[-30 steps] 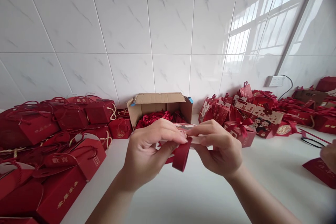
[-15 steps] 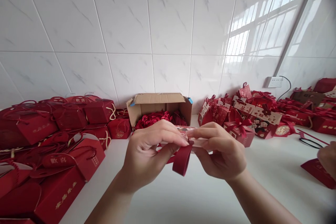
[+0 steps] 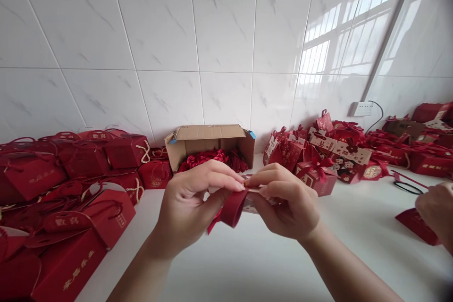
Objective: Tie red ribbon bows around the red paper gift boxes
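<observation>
A dark red ribbon (image 3: 232,208) hangs in a loop between my hands, toward me. My left hand (image 3: 198,207) pinches the ribbon near its top with thumb and fingers. Close against it, my right hand (image 3: 286,203) is closed on a small pale printed gift box (image 3: 252,204), with its fingertips at the ribbon. Most of this box is hidden behind my fingers. A red ribbon end sticks out below my left thumb. Both hands are raised over the white table (image 3: 233,264).
Red gift boxes (image 3: 78,264) with cord handles are piled at the left. An open cardboard box (image 3: 208,132) with red ribbons stands at the back. Several ribboned boxes (image 3: 318,179) sit at right. Another person's hand (image 3: 437,207) is at a red box (image 3: 417,226), near black-handled scissors (image 3: 407,188).
The ribbon loop has swung left and tilted. My hands have come closer together, and more of the pale box's printed face shows below the fingers. The view has shifted slightly right.
</observation>
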Motion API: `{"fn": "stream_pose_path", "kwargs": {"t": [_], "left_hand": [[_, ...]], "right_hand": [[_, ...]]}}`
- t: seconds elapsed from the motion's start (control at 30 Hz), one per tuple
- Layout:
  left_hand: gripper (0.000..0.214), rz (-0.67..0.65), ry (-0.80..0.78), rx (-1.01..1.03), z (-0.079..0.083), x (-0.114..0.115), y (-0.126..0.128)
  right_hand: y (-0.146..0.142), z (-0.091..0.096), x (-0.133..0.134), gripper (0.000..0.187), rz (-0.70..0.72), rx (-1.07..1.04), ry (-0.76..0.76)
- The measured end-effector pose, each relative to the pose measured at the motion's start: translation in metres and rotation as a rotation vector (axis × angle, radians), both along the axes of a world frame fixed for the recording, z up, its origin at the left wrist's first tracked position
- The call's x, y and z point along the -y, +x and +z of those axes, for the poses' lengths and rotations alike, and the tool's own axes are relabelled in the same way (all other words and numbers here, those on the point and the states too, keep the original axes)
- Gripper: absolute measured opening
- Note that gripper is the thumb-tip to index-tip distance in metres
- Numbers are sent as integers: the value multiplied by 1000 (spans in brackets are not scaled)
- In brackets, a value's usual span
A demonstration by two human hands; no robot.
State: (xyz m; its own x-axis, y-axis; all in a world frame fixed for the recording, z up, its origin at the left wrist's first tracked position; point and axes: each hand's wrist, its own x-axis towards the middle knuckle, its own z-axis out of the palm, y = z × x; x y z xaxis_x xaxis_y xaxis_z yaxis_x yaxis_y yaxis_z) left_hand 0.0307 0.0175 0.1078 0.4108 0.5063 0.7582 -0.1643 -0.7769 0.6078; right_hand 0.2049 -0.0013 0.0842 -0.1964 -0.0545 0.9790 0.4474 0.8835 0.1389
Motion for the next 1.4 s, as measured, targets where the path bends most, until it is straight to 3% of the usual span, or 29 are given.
{"fn": "stream_pose_path", "kwargs": {"t": [0.27, 0.43, 0.57, 0.63, 0.73, 0.83, 1.0, 1.17, 1.4], "left_hand": [[10, 0, -222, -46, 1, -3, 2], [23, 48, -229, -35, 2, -2, 0], [20, 54, -185, -34, -1, -4, -1], [20, 75, -191, -42, -3, -6, 1], [27, 156, -203, -95, -5, -9, 4], [38, 208, -219, -129, -6, -11, 7], [46, 229, -222, -131, -7, -12, 10], [47, 213, -233, -164, -9, -11, 9], [46, 127, -286, -177, -9, -13, 10]], "right_hand": [[0, -3, -5, 27, 63, -41, -83], [-6, -4, -3, 24, 95, -115, -167], [-9, -7, -4, 23, 132, -198, -232], [-7, -7, -4, 21, 136, -234, -345], [1, -4, -5, 18, 146, -245, -658], [7, 0, -7, 19, 253, -212, -951], [8, 0, -11, 32, 416, -268, -1168], [8, -4, -16, 29, 472, -319, -1171], [6, -5, -16, 27, 374, -335, -1024]]}}
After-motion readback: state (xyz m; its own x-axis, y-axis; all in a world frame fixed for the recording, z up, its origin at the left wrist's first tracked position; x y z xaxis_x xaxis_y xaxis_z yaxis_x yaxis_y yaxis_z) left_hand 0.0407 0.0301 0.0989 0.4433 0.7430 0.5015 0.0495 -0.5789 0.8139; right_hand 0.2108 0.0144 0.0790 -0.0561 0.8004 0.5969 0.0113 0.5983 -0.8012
